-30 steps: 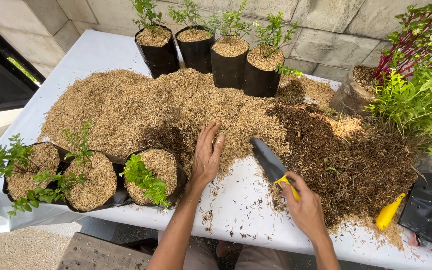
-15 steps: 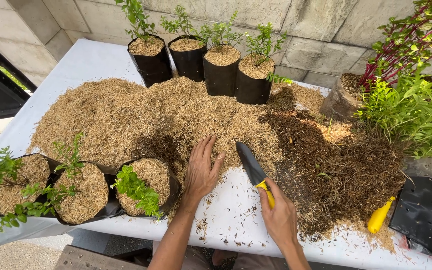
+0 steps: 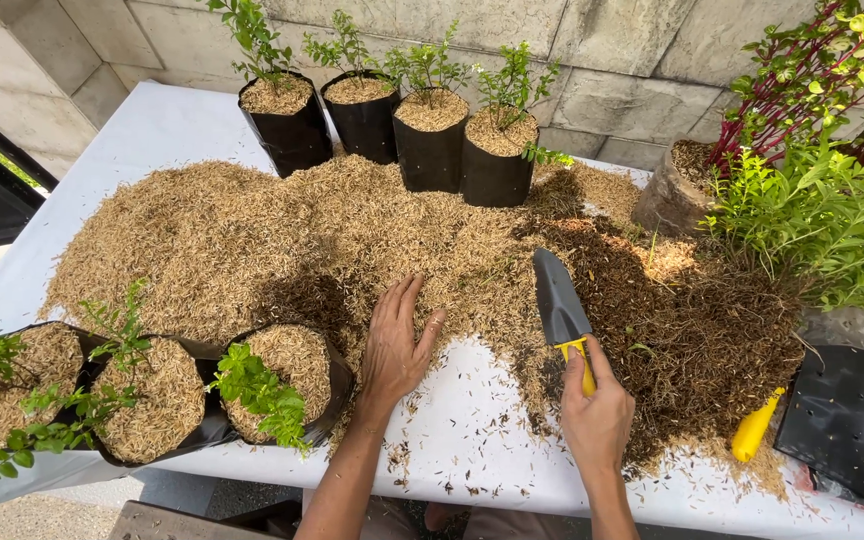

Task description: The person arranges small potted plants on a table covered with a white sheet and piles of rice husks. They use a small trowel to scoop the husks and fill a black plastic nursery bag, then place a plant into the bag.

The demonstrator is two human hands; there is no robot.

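At lower centre, a grey-bladed, yellow-handled metal trowel (image 3: 564, 318) is gripped by the right hand (image 3: 597, 418); the left hand (image 3: 397, 345) is laid open, flat on tan husks (image 3: 252, 235).

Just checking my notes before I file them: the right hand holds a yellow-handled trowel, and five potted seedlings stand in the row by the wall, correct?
Not quite: the head view shows four black potted seedlings in that row, not five. The right hand does hold the yellow-handled trowel.
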